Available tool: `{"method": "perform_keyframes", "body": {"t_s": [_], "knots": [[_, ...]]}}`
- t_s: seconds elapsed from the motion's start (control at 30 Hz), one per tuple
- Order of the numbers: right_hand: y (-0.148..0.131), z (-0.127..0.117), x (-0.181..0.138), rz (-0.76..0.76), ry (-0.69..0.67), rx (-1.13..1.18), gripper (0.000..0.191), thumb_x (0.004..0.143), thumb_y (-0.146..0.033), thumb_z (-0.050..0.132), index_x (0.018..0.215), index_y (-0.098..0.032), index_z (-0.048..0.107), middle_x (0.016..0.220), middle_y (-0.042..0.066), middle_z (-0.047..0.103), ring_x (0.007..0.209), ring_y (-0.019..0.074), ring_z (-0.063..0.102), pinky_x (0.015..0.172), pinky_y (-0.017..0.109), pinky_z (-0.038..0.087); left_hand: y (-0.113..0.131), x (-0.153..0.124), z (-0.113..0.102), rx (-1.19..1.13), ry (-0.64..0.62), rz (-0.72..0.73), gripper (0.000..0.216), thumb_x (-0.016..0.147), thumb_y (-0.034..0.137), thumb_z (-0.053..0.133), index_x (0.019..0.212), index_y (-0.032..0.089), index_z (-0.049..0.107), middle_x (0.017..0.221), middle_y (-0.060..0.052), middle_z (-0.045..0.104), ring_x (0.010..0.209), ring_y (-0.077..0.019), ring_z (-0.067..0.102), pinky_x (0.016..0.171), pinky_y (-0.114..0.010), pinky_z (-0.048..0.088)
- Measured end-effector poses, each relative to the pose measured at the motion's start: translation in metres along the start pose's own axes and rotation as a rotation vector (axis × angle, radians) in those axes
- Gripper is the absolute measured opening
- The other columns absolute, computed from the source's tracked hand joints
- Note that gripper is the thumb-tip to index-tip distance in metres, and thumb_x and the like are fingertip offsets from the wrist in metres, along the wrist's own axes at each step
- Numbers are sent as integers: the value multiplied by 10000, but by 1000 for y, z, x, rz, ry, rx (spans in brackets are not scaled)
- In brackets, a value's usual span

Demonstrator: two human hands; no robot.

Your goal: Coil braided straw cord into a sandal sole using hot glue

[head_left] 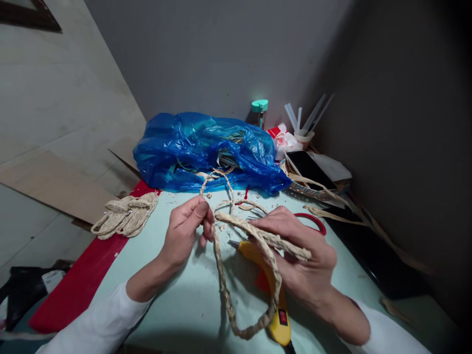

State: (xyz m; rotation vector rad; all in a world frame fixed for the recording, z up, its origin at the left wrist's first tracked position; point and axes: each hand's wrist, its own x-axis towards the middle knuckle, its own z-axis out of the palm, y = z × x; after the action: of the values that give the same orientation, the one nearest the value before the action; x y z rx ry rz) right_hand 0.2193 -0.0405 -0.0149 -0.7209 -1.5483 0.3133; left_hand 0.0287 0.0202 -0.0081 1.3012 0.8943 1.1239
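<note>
Grey wall (221, 59) fills upper mid of frame. Pale green tabletop (177, 300) takes lower ctr. Blue plastic bag (173, 142) sits at table's far side, approx frame ctr, crumpled, w/ dry strips showing thru its opening. Dark flat panel (379, 260) lies at R edge; red strip (81, 285) runs along table's L edge, lower L.

R hand (304, 246), R of ctr: fingers closed around doubled braided rope (241, 223), its stub end poking out toward R. L hand (186, 228), just L of ctr: thumb + fingers drawn in narrow, pinching the same rope; exact contact pt partly hidden. Rope is mid-frame betw. the hands, a big loop hanging to lower ctr, more rope curling on table behind, up toward bag.

Basket (313, 194) at R of bag, phone (309, 167) on top, screen dark. Tied rope bundle (127, 214) at mid L, partly over red strip. Yellow glue gun (280, 334) lower ctr-R, under/behind the rope loop, nozzle twd upper L, red switch visible. Red-handled scissors (320, 223) just behind R hand, partly hidden. Red/white packet (285, 140), cup (304, 139) w/ translucent sticks and teal-lidded bottle (260, 105) grouped upper R of bag.
</note>
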Motion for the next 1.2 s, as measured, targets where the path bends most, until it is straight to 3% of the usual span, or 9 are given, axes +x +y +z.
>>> {"method": "perform_keyframes", "body": {"t_s": [0.13,0.2,0.27,0.4,0.5,0.83,1.0,1.07,1.2], "knots": [[0,5,-1,223,83,56,200,823,-81,697,956,-224,741,821,-5,717,702,117,650,606,198,529,-2,-6,6,-272,-192,-77,442,830,587,676,903,151,688,768,-65,664,679,-166,630,586,-266,537],[-2,6,0,276,84,66,185,820,-84,705,932,-225,747,840,-14,731,712,106,679,615,156,546,-1,-10,12,-347,-263,-126,519,772,536,763,1128,173,660,854,-69,673,740,-178,645,618,-272,554],[-4,6,1,334,73,82,187,819,-83,710,922,-233,752,842,-28,737,708,93,691,621,126,547,0,-13,18,-391,-268,-182,536,750,455,809,1182,193,630,816,-45,675,693,-155,642,592,-249,552],[-7,6,0,437,40,122,145,810,-135,733,900,-245,762,820,-39,734,683,84,677,617,120,540,2,-18,28,-340,-190,-259,238,775,306,807,878,139,671,625,6,646,460,-73,559,436,-165,483],[-5,4,-2,452,29,127,120,821,-160,725,897,-245,765,803,-32,728,694,93,666,626,143,539,3,-19,29,-265,-175,-312,206,802,260,757,697,117,651,547,-9,660,335,-57,497,321,-143,402],[-6,3,-2,431,134,227,205,782,-109,737,895,-270,795,826,-15,740,736,114,659,706,195,556,-3,-12,25,108,-283,-354,177,745,247,669,641,105,684,509,-22,643,338,-95,553,338,-170,432],[-3,1,2,538,234,339,96,813,-192,746,889,-243,772,718,-14,676,491,60,508,456,157,435,-12,-8,14,249,-402,-293,230,800,270,643,642,110,690,538,-46,657,400,-132,605,413,-216,494],[-1,1,5,593,255,410,63,819,-265,761,826,-205,742,650,-13,622,477,59,486,428,151,405,-11,-2,6,273,-378,-242,233,842,297,615,790,109,745,614,-64,706,456,-154,645,479,-251,535],[2,1,8,679,245,546,195,824,-328,772,762,-157,700,727,19,648,480,38,476,438,141,397,-1,14,-8,344,-87,-44,211,850,232,615,961,169,783,878,-82,788,733,-203,741,747,-326,587]]}}
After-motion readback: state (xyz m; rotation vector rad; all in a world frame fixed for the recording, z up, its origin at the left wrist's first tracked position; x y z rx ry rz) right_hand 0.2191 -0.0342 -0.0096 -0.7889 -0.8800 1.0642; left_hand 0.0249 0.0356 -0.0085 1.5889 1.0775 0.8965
